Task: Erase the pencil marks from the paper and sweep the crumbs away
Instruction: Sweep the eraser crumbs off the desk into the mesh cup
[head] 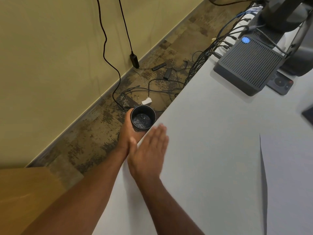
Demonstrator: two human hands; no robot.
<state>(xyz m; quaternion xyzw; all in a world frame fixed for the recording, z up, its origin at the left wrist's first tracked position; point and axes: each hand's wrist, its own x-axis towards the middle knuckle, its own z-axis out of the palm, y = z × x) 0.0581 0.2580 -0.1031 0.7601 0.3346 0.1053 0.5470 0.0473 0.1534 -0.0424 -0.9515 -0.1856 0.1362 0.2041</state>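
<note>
My left hand [127,133] grips a small black cup [143,118] just beyond the left edge of the white table [211,133], its mouth level with the tabletop. Bits of debris lie in the cup's bottom. My right hand [149,150] lies flat on the table beside the edge, fingers straight and together, fingertips close to the cup. It is slightly blurred. A white sheet of paper [288,175] lies at the right, its left edge casting a thin shadow. No pencil marks or crumbs can be made out on it.
A dark ribbed box with a blue light [249,63] sits at the table's far end among many cables, with a phone [281,83] beside it. Cables and adapters [152,85] litter the floor below. A brown cardboard box [25,197] stands at lower left.
</note>
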